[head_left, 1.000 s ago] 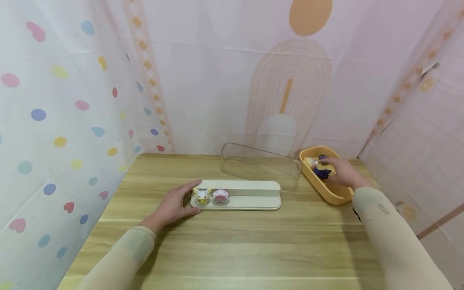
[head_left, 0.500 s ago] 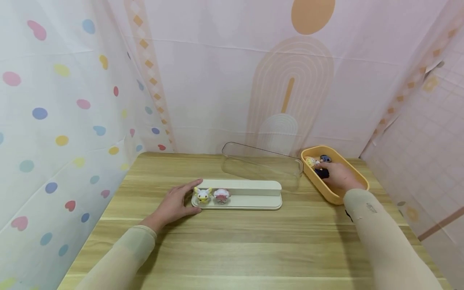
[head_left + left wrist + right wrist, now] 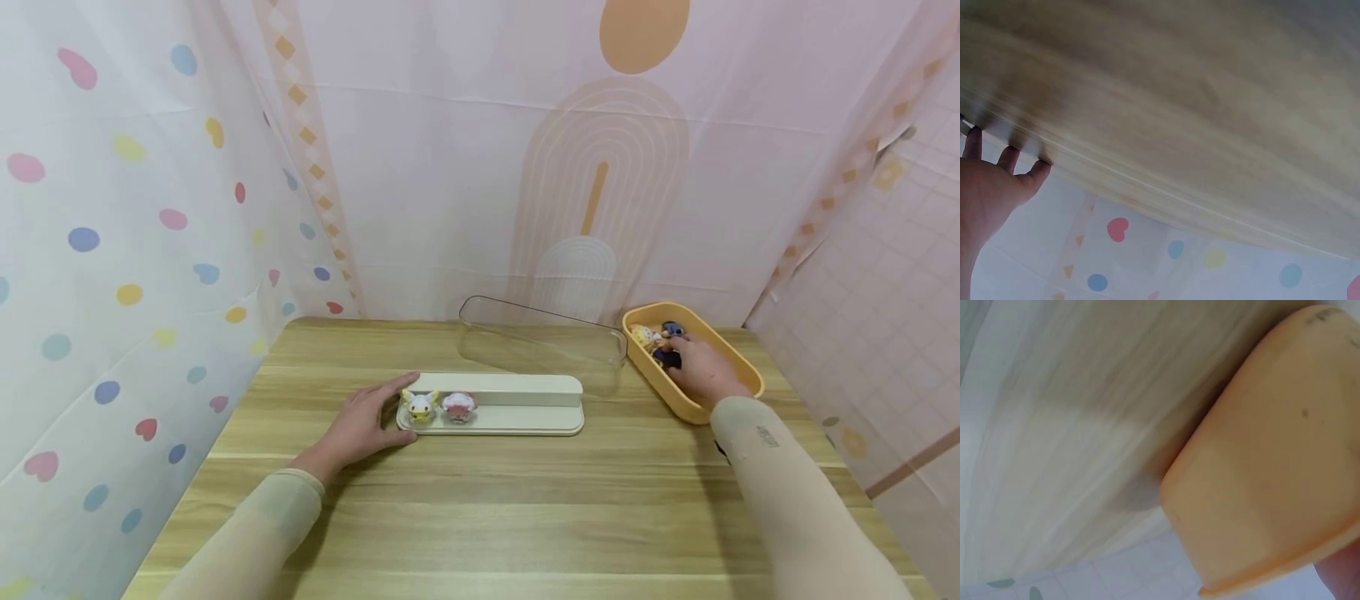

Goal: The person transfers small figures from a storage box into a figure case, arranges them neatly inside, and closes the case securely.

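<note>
My left hand (image 3: 358, 427) holds the left end of a cream stepped display base (image 3: 532, 417), thumb along the front edge and fingers at the back. On its lower step stand a white-and-yellow figurine (image 3: 420, 406) and, just right of it, a pink-and-white figurine (image 3: 458, 407). Over at the right, my right hand (image 3: 703, 367) reaches into a yellow-orange basket (image 3: 663, 398), fingers bent onto a dark blue figurine (image 3: 666, 358) that they partly cover. A yellow figurine (image 3: 645, 336) and a blue figurine (image 3: 672, 329) lie beside it at the basket's far end.
Behind the base, a clear plastic cover (image 3: 540, 337) lies close to the basket's left side. The wooden table (image 3: 480, 517) ends at a printed curtain (image 3: 420, 208) at the back, with more curtain at both sides.
My right hand has shifted left and deeper into the basket, and the dark blue figurine under its fingers has turned. The left hand and the base stay put.
</note>
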{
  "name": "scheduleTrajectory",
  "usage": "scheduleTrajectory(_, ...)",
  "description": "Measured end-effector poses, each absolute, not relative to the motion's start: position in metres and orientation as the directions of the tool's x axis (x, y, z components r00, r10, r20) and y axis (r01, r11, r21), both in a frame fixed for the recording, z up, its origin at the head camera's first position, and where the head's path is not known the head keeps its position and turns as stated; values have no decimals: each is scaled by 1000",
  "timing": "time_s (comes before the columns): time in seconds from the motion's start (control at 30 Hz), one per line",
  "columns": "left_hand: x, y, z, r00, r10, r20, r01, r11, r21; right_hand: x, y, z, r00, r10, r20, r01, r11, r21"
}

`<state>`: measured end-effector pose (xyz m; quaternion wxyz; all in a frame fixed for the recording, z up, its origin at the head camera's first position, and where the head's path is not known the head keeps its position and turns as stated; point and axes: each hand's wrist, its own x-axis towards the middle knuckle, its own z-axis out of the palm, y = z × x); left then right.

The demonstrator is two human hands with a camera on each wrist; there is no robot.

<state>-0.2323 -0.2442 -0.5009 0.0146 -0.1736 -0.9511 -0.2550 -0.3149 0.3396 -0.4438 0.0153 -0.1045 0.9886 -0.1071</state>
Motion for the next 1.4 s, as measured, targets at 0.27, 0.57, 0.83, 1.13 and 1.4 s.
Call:
scheduleTrajectory(0.27, -232, -245, -500, -941, 319, 116, 334, 809, 484, -314, 343, -435, -971, -238, 11, -233, 942, -241)
scheduleTrajectory(0.57, -231, -245, -499, -939, 321, 124, 340, 810, 478, -312, 338, -439, -984, -163, 75, -175, 962, -209)
scheduleTrajectory(0.83, -232, -244, -497, -936, 327, 133, 350, 813, 466, -310, 336, -447, -953, -180, 245, -220, 965, -145)
scheduleTrajectory(1.13, -231, -242, -499, -939, 323, 116, 338, 816, 468, -310, 336, -449, -955, -198, 222, -222, 971, -89)
scheduleTrajectory(1.4, -231, -243, -500, -941, 317, 120, 335, 815, 473, -308, 336, -443, -967, -198, 163, -206, 978, -37)
